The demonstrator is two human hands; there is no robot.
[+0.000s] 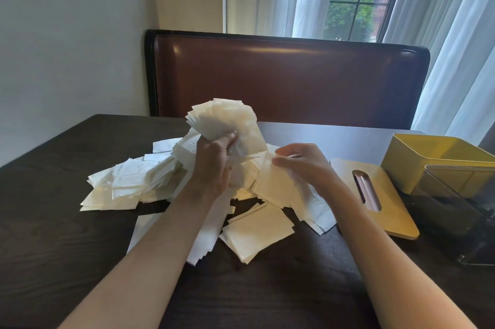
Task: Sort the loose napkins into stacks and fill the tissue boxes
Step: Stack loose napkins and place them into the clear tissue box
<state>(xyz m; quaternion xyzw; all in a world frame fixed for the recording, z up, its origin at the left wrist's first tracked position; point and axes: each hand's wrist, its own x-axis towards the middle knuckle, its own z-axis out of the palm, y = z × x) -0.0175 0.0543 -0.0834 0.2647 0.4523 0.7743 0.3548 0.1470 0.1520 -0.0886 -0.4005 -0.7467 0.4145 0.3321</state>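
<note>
A heap of loose white napkins [128, 184] sprawls across the middle of the dark table [53, 248]. My left hand [214, 165] grips a fanned bunch of napkins [225, 119], lifted above the heap. Just to the right, my right hand [302, 165] hovers over the heap with its fingers loosely bent, fingertips at a napkin's edge [270, 181]; the hand is blurred. A small squared pile of napkins [257, 232] lies nearer to me. A yellow tissue box [428, 160] stands open at the right, its yellow slotted lid [385, 202] flat on the table beside it.
A clear plastic tissue box [460, 208] lies in front of the yellow one at the right edge. A brown leather bench back [289, 76] runs behind the table, with a curtained window above. Bare table surface shows at the front between my forearms.
</note>
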